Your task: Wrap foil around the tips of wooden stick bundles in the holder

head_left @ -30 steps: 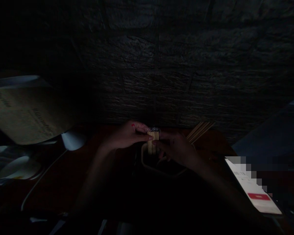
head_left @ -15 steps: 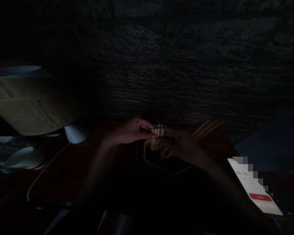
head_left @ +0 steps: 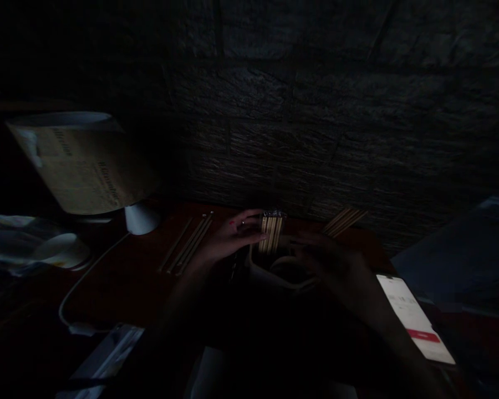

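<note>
In the dim head view, a bundle of light wooden sticks (head_left: 270, 235), perhaps chopsticks, stands in what looks like a clear wrapper or holder. Its lower end is inside a pale-rimmed container (head_left: 280, 281). My left hand (head_left: 239, 235) holds the bundle from the left, thumb at the front and fingers behind its top. To the right, my right hand (head_left: 332, 263) hovers over the container's right side, apart from the bundle. Its fingers are spread and look empty, though dark and slightly blurred. A round shape (head_left: 289, 265) shows faintly inside the container.
More loose sticks lie at the back right (head_left: 345, 221). Several thin rods (head_left: 191, 244) lie left of my left hand. A lamp (head_left: 95, 166) with a white cord stands at left, near a paper cup (head_left: 62, 249). A lit phone (head_left: 413, 318) lies at right. Behind is a stone wall (head_left: 274, 83).
My right hand has let go of the bundle and drawn back to the right, its fingers opening. My left hand stays on the bundle. The view has shifted, uncovering the rods at left.
</note>
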A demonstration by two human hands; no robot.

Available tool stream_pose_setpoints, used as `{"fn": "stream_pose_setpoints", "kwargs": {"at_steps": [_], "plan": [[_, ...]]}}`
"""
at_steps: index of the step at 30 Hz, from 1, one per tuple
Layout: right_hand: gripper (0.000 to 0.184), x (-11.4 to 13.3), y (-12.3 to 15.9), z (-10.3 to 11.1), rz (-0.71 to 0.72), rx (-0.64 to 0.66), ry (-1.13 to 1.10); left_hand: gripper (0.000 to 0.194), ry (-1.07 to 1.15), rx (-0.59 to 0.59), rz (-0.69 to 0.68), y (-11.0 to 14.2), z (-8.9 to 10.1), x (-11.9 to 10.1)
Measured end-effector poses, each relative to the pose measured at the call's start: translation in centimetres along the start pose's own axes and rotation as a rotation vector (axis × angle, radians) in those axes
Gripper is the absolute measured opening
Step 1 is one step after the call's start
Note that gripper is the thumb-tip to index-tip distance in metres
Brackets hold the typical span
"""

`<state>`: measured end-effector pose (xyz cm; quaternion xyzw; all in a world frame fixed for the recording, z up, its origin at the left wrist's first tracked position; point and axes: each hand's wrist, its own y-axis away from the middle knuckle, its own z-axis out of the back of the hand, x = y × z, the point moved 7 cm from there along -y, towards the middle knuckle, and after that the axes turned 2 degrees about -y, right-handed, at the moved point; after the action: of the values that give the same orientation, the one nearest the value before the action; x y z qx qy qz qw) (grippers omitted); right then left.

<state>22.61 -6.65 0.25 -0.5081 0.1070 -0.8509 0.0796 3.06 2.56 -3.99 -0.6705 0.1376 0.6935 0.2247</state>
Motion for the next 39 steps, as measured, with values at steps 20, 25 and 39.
{"fn": "stream_pose_setpoints", "kwargs": {"at_steps": [20,25,39], "plan": [[0.039,0.0,-4.2,-4.2,0.109,-0.038,-0.036,0.041,0.045,0.022,0.100,-0.8,-2.0,2.7],[0.037,0.1,-4.2,-4.2,0.117,-0.041,0.021,0.040,0.043,0.022,0.053,-0.6,-1.9,2.1],[0.035,0.2,-3.6,-3.7,0.146,-0.063,-0.034,0.034,0.003,-0.018,0.122,-0.6,-1.4,3.2]]}}
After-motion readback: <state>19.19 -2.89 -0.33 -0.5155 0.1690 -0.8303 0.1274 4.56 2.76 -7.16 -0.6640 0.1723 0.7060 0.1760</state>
